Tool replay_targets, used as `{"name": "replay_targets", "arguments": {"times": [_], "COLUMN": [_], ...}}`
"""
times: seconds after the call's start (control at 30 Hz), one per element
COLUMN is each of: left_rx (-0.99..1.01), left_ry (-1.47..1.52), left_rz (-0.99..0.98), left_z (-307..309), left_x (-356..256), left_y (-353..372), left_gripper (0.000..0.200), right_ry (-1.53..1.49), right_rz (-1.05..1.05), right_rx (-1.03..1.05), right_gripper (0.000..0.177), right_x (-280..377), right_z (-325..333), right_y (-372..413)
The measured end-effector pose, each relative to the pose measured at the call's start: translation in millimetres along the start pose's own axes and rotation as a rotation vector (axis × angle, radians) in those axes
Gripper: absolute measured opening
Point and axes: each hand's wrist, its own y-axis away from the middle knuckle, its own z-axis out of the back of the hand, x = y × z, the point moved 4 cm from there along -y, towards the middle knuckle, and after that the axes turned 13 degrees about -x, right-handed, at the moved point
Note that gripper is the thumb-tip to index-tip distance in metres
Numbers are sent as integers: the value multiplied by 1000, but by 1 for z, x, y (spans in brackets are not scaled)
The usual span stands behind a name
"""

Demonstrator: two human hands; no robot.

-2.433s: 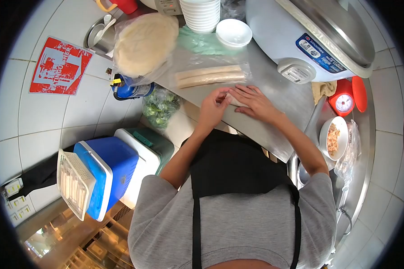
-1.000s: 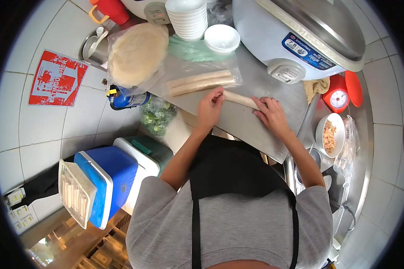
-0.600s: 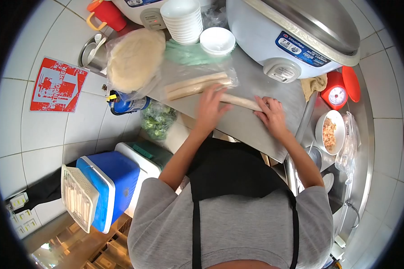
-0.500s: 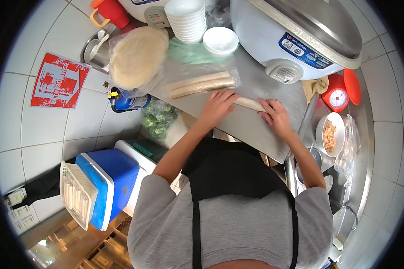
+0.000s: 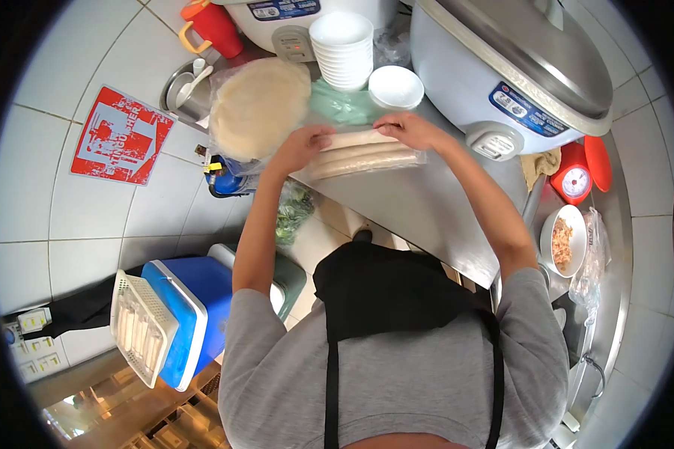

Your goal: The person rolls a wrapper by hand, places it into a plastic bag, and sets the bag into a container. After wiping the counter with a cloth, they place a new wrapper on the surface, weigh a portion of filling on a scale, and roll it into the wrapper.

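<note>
At roll (image 5: 362, 138) ends: both hands (image 5: 305, 147) (image 5: 407, 130) (apart)

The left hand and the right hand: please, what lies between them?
In the head view, a pale roll spans from the left hand to the right hand.
</note>
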Motion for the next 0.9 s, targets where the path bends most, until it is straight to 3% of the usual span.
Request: {"name": "replay_targets", "arguments": {"times": [0.1,0.17,0.3,0.47,0.5,0.6,0.7,0.77,0.87,0.9], "left_rx": [52,19,-57,-42,-35,-439,-706,-618,-600,-602], "left_ry": [-147,-216,-290,-291,-283,-294,-366,-385,-392,-397], "left_rz": [27,-80,-232,-218,-206,-345,-374,-250,-144,-113], "left_z": [1,1,-1,0,2,20,33,27,21,20], "left_x": [11,11,6,4,3,-3,-10,-4,0,3], "left_y": [-2,1,9,10,11,18,14,5,-2,1], "left_gripper": [28,29,30,27,26,33,54,66,76,78], "right_ry": [59,124,115,84,74,49,15,-15,-258,-333], "right_rz": [33,140,36,40,-14,-151,-245,-251,-430,-462], "right_rx": [6,-51,-139,-97,-189,-448,-628,-666,-669,-689], "right_gripper": [32,29,27,26,26,29,44,56,69,54], "right_x": [-10,-14,-15,-13,-14,-22,-41,-43,-61,-45], "right_z": [-3,-2,-1,9,18,41,36,23,13,15], "right_y": [-4,7,16,22,26,39,50,42,31,34]}}
